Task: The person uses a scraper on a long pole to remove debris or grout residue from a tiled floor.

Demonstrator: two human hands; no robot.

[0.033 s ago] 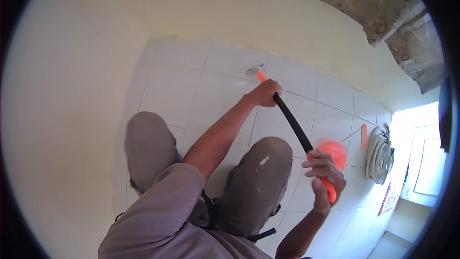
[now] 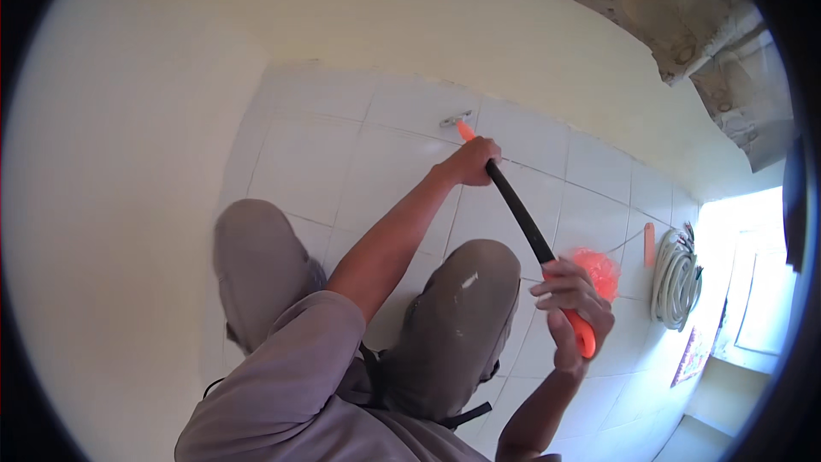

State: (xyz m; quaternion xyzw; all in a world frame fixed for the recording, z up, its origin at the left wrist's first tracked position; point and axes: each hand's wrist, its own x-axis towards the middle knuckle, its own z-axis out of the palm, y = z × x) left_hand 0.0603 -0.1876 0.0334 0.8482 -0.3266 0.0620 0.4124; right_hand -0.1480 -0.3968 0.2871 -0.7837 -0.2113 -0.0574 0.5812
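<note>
A long-handled tool with a black shaft (image 2: 519, 210) and orange ends slants across in front of my knees. My left hand (image 2: 472, 162) is closed around it near its far orange end, beside a small greyish metal-looking fitting (image 2: 457, 119). Whether that fitting belongs to the tool, I cannot tell. Lower right, my right hand (image 2: 581, 304) curls loosely over the orange handle, its fingers on one side and the thumb on the other. The handle's rounded butt (image 2: 587, 344) sticks out below the palm. A crumpled orange plastic bag (image 2: 604, 272) shows just behind that hand.
White floor tiles (image 2: 410, 180) spread beneath, bounded by pale walls (image 2: 128, 205). To the right lie a coil of white cable (image 2: 676, 282) and a flat orange piece (image 2: 649, 245). Patterned curtain fabric (image 2: 616, 0) hangs at the upper right. My bent knees (image 2: 475, 308) flank my left forearm.
My right hand and the handle end have shifted slightly left and up. The left hand keeps its hold, and my knees have moved a little.
</note>
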